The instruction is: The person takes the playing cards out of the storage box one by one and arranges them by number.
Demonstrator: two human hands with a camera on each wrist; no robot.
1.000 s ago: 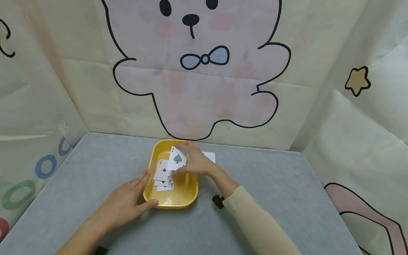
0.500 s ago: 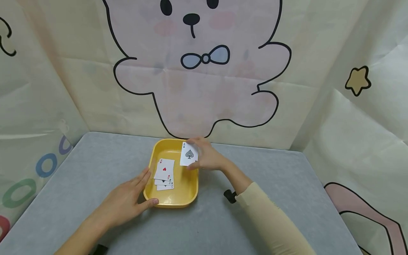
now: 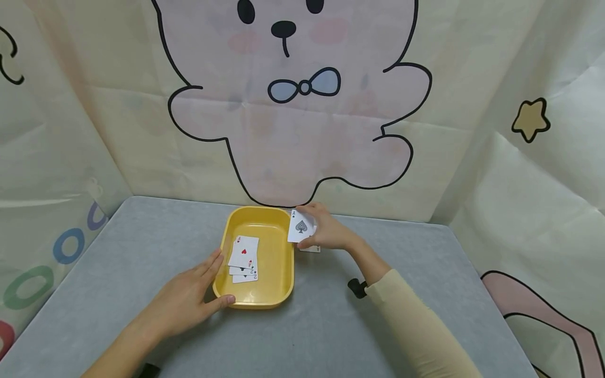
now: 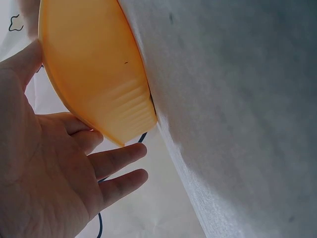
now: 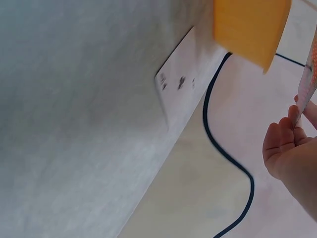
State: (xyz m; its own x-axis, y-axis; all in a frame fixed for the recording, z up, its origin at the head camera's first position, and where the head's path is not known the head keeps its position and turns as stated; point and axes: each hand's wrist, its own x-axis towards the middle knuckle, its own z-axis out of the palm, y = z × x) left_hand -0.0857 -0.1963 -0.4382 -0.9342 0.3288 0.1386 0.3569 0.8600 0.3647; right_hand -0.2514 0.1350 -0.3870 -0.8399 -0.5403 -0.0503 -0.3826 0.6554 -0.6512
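Gripping the spade ace in the right hand, with the thumb towards the near edge and the fingers towards the far one. Holding it face up and clear of the bench, at the right rim of the tray, with the lone card lying face up just outside, partly hidden beneath. Resting the left hand open against the tray's left side.

Pinch only hard enough to prevent slipping; likely to bow or spring away if squeezed edge to edge. Bring fully past the rim before lowering, to avoid catching the underside. If setting down here, level the spade ace, line up with the lone card, touch down gently, then release thumb and fingers together. Take care not to nudge the lone card under the tray. Press only slightly with the left hand, steadying without sliding. Avoid jolting the heart ace, resting on the lower cards inside the tray and probably quick to shift.
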